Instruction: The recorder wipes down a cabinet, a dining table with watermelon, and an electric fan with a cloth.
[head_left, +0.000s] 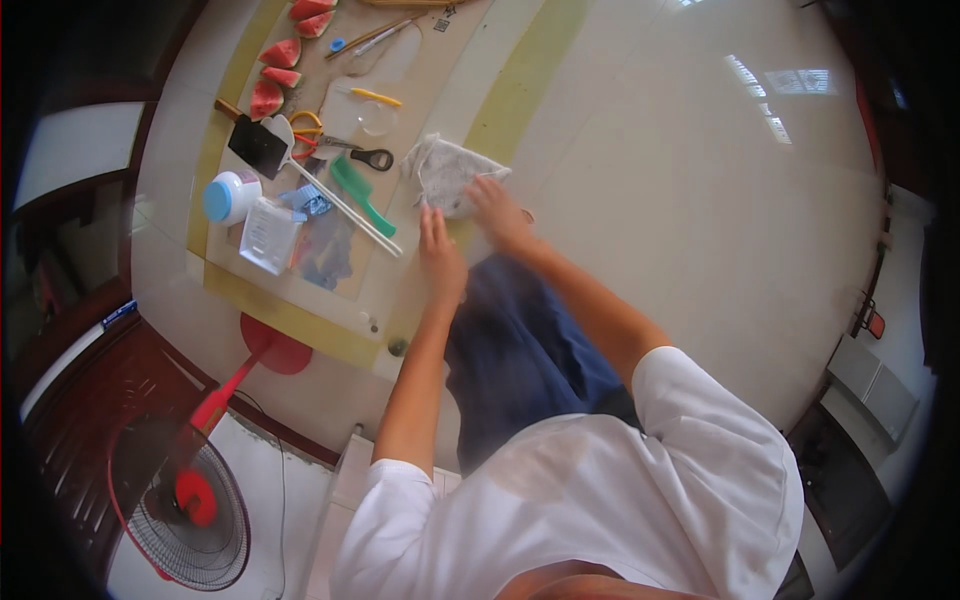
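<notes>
A light grey cloth (454, 174) lies loosely spread at the near edge of a glass-topped table (420, 225). The fingertips of my left hand (442, 259) touch or nearly touch its lower edge. My right hand (501, 210) rests with its fingers on the cloth's right part, slightly blurred; whether it grips the fabric does not show. Left of the cloth lie a green comb (361, 193), a black-handled bottle opener or similar tool (373, 158), scissors with orange handles (306, 135) and a long white-handled swatter (341, 199).
Watermelon wedges (280, 54) line the table's far left. A cleaver (257, 145), a white jar with a blue lid (232, 196), a clear plastic box (270, 234), a blue checked cloth (307, 200) and a yellow pen-like tool (376, 97) lie there. A red floor fan (180, 502) stands lower left.
</notes>
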